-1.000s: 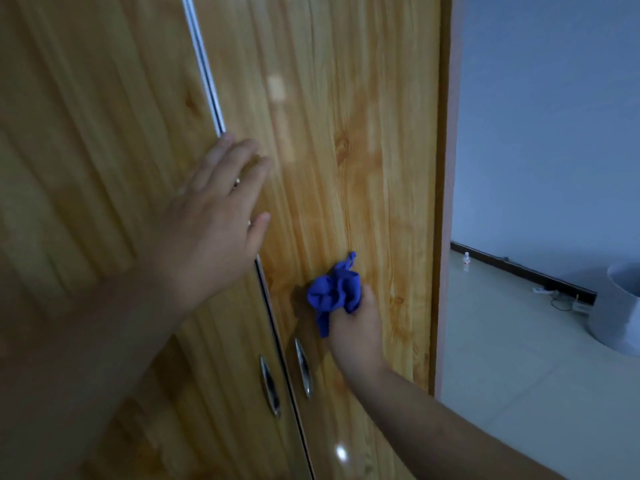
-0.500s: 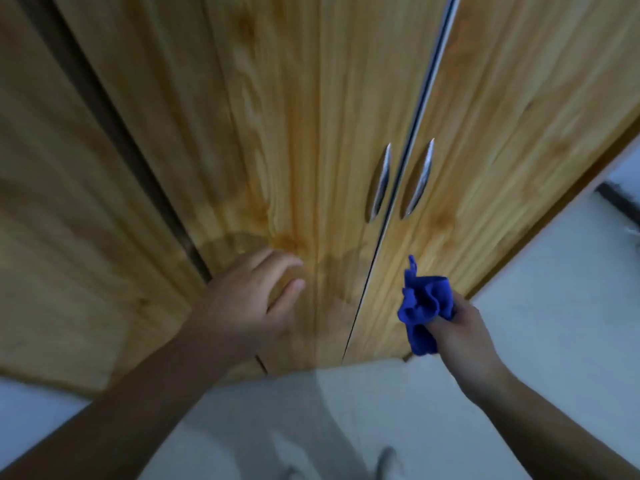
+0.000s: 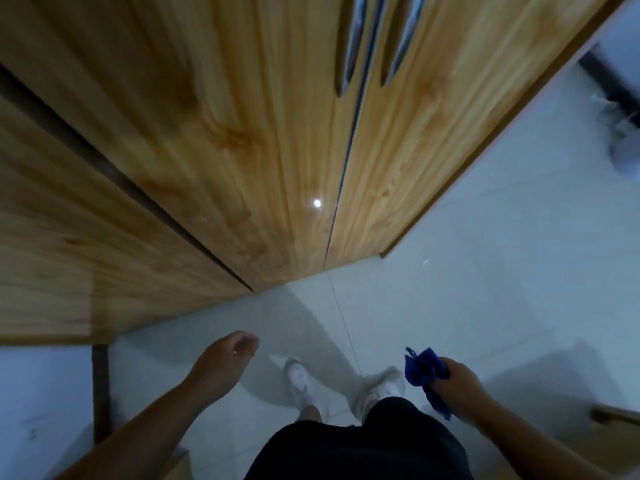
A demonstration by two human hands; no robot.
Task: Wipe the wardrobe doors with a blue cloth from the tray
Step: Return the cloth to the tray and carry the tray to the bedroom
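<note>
Pale floor tiles [image 3: 502, 271] fill the near and right part of the view, and the wooden wardrobe doors [image 3: 242, 133] rise at the far side, seen steeply from above. Two long metal handles [image 3: 349, 53] sit at the far edge of the view, one on each side of the thin seam between two doors. A small bright light spot [image 3: 317, 203] reflects on the door just left of this seam. Further left, a wider dark gap [image 3: 138, 188] separates another door.

The left hand [image 3: 225, 362] hangs over the floor, apart from the doors; its fingers are bent loosely inward and hold nothing. The right hand [image 3: 457, 379] is also away from the wardrobe, near the right leg, and its fingers are curled around the blue cloth [image 3: 424, 370]. The cloth is crumpled, with one end sticking out toward the doors and another end hanging under the hand.

Between the hands, two white shoes [image 3: 299, 379] stand on the tiles, and black shorts [image 3: 356, 448] show at the near edge. A grey object [image 3: 623, 143] at the far right is too blurred to tell.
</note>
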